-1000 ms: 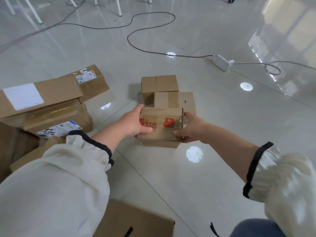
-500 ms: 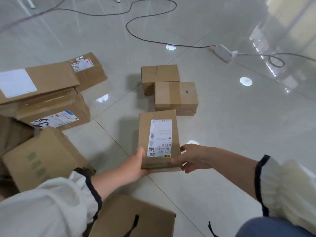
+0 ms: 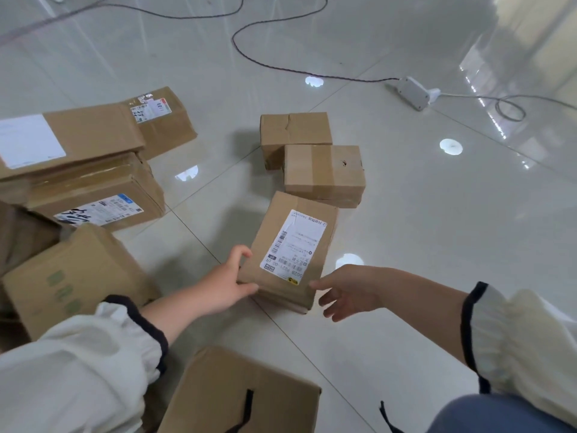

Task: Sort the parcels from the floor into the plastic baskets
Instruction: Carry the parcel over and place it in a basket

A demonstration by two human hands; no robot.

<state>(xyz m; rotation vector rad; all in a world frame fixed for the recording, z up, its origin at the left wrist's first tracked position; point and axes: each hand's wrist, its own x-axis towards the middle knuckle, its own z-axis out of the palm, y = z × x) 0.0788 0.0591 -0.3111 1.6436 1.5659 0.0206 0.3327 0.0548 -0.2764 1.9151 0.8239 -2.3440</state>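
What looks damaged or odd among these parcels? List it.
The taped box just beyond the labelled parcel has a small puncture hole in its top. The box behind it has a crumpled crease across its top. Nothing has spilled.

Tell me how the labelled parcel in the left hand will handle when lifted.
Probably stiff: the labelled parcel shows flat faces, straight edges. Likely light: the left hand grips only one corner. Pushed, it may slide on the glossy floor.

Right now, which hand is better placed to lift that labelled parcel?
Probably the left hand: its grip pinches the labelled parcel at the near left corner. The right hand is open, fingers spread beside the near right corner.
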